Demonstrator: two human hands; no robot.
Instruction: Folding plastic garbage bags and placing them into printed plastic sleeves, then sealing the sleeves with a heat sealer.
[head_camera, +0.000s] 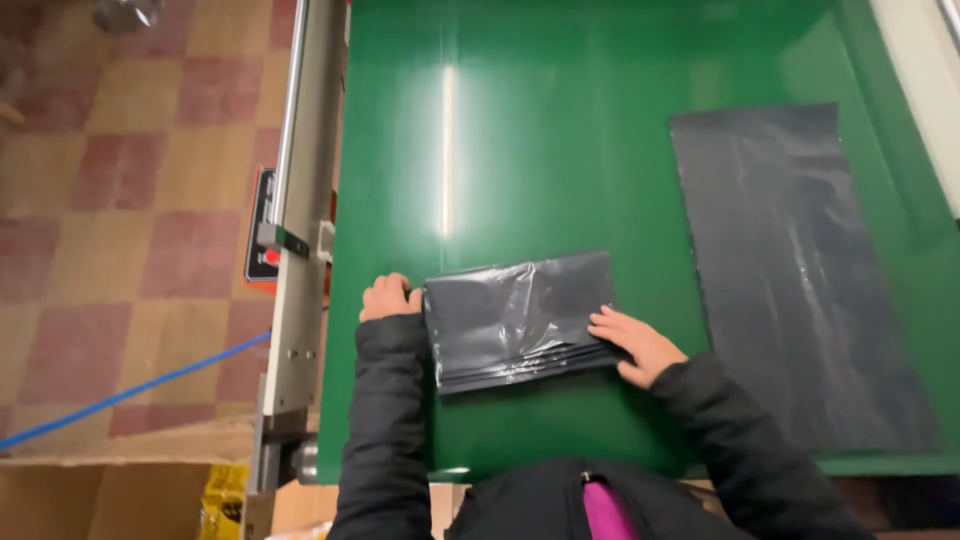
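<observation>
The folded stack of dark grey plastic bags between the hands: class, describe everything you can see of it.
The folded stack of dark grey plastic bags lies flat on the green table surface, slightly askew. It is glossy, creased film, several layers thick, with layered edges showing along its near side. The left hand grips its left edge; the right hand presses on its right near corner. It lies apart from the single flat grey sheet to the right.

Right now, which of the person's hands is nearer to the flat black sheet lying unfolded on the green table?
Right. The right hand rests on the folded bags beside the flat sheet; the left hand is farther off.
</observation>
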